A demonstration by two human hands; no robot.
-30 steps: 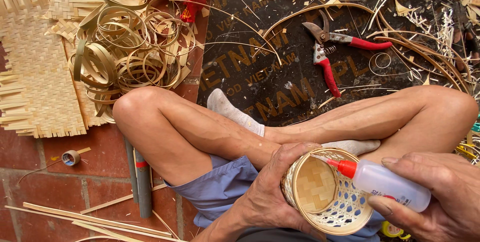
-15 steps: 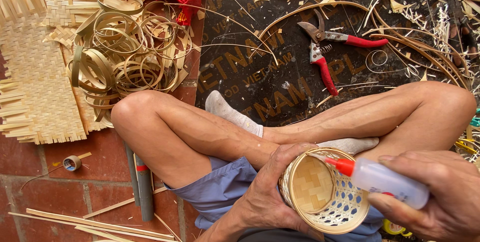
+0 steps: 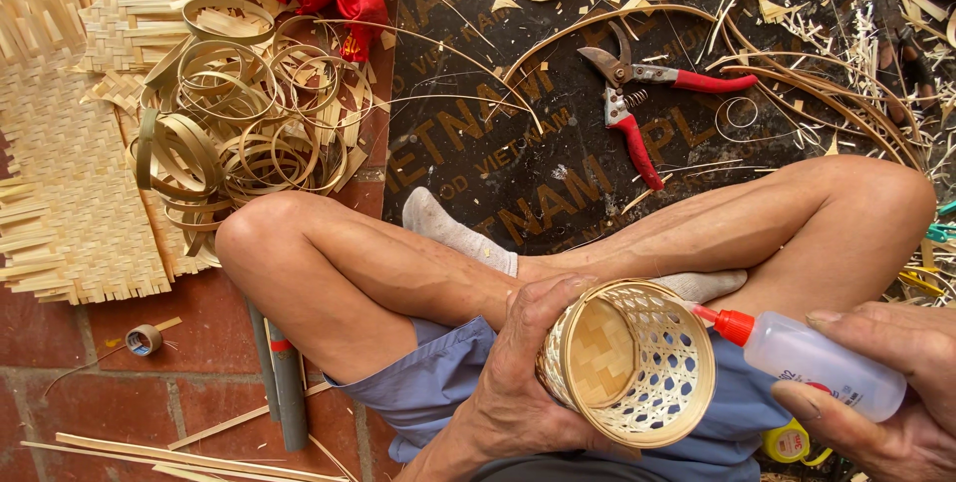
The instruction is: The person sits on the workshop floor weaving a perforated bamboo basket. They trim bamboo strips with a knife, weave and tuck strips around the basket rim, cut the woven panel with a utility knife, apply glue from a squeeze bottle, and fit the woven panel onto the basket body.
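I sit cross-legged on the floor. My left hand (image 3: pixel 523 362) grips a small round woven bamboo basket (image 3: pixel 629 362) held on its side, its open mouth toward me. My right hand (image 3: pixel 876 392) holds a clear plastic glue bottle (image 3: pixel 817 362) with a red nozzle. The nozzle tip touches the basket's rim at its upper right edge. Both are held above my lap and blue shorts.
Red-handled pruning shears (image 3: pixel 637 94) lie open on a dark board (image 3: pixel 498 143) ahead. A heap of coiled bamboo strip rings (image 3: pixel 239 123) and woven mats (image 3: pixel 70 193) lie at left. A tape roll (image 3: pixel 143 340) and a grey knife handle (image 3: pixel 284 392) rest on brick floor.
The basket has been turned slightly in my left hand and the bottle's nozzle has shifted along the rim. The view has drifted a little.
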